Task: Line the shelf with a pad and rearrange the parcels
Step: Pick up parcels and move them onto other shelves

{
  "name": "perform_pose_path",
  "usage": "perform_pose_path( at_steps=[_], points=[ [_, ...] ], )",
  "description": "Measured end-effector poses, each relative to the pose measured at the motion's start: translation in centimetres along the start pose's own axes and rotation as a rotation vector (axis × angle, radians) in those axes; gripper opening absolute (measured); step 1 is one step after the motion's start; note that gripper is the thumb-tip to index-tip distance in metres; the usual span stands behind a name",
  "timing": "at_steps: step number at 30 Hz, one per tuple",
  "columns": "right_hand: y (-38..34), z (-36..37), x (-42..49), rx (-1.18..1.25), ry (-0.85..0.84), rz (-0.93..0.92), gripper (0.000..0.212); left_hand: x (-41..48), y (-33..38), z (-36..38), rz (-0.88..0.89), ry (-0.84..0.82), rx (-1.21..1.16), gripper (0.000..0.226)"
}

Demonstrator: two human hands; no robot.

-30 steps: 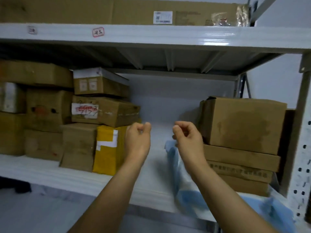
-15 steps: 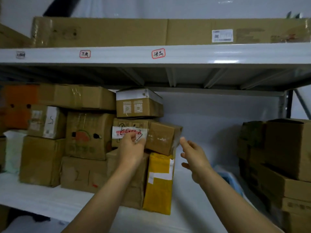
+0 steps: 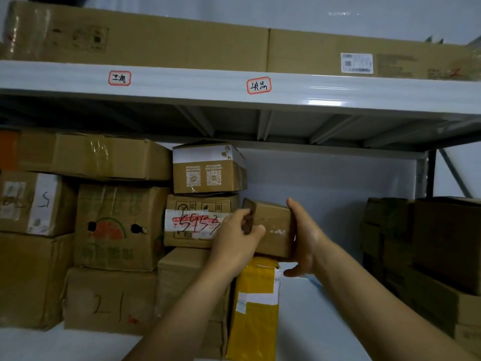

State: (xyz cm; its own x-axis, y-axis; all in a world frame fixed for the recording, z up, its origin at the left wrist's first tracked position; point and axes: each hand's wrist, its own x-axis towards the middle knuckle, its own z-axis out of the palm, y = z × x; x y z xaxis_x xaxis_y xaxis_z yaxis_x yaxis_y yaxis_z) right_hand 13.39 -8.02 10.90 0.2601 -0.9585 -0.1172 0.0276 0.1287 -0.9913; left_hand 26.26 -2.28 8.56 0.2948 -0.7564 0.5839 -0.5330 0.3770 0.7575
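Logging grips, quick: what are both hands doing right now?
Left hand: grips the brown box at its front edge.
Right hand: holds the same box's right end.

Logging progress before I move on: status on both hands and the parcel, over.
Left hand and right hand both grip the marked parcel. It rests partly on the yellow parcel. The white-topped box sits on it and may slide.
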Motion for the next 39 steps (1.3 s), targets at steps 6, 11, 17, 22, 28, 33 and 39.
perform_pose_path(
  at_steps=[6,11,17,22,28,33,39],
  points=[
    [-2.5,-1.3,-0.2,0.207,-0.022,-0.244,0.036,1.4,1.7,-0.9,0.123,0.183,0.015,0.032],
    [-4.8,0.3,1.1,0.261,-0.02,-0.338,0.038,5.5,0.3,-5.2,-0.106,0.674,0.056,0.039],
    [-6.5,2.6,3.2,0.291,-0.088,-0.327,0.04,8.4,0.0,-5.3,-0.252,0.669,0.065,0.057],
    [-6.4,2.2,3.7,0.2,-0.113,-0.304,0.031,9.4,0.3,-5.2,-0.226,0.585,0.107,0.062],
    [-5.7,-0.2,3.4,0.244,-0.123,-0.29,0.026,8.9,4.6,-7.4,-0.343,0.302,-0.463,0.058],
    [-5.0,-1.5,2.1,0.303,-0.141,-0.338,0.022,7.6,7.4,-8.4,-0.423,0.235,-0.571,0.054],
    [-3.0,-2.0,-0.5,0.355,-0.108,-0.397,0.015,4.7,7.2,-9.1,-0.411,0.132,-0.673,0.036]
  ],
)
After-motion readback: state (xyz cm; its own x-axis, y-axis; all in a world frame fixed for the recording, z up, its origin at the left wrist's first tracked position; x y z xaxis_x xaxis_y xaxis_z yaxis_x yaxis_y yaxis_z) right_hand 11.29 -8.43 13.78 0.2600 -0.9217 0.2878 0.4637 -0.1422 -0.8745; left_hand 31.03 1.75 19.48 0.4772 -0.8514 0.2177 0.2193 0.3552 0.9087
